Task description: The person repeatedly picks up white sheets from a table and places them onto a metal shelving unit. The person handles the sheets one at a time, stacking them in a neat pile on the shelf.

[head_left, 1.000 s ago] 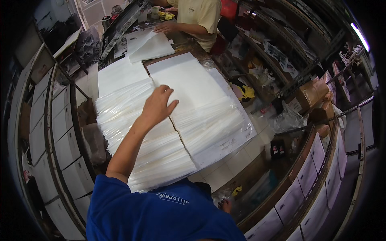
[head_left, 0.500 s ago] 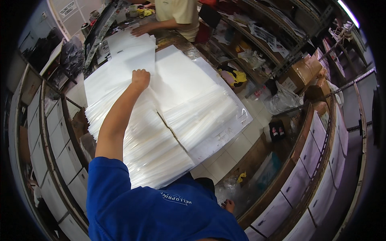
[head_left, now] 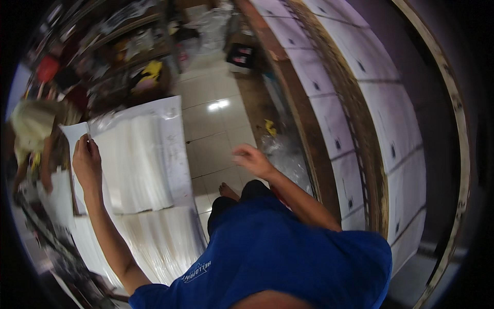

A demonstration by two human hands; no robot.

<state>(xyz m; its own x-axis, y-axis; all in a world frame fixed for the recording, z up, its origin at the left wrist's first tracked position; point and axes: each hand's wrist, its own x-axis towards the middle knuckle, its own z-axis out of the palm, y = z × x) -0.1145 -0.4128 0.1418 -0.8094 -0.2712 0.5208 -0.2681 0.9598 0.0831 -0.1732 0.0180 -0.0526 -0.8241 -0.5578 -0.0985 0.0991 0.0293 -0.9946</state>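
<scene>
My left hand is closed, its fingertips pinching the corner of a white sheet at the far left end of the stacks. Below and beside that arm, two piles of thin white sheets lie on the table: one farther off and one nearer, with fanned, uneven layers and a narrow gap between them. Over the tiled floor, right of the table, hangs my right hand. Its fingers are loosely bent and a little blurred, and nothing shows in them.
Shelving with white-fronted compartments runs along my right. Clear plastic wrap lies at its foot, and a dark box stands farther along. At the far left a person in a pale yellow shirt leans over the table. Cluttered shelves stand behind.
My view has swung to the right, so the table now sits at the left. My left hand, earlier closed on top of the stack, now pinches a sheet corner. My right hand has come into view.
</scene>
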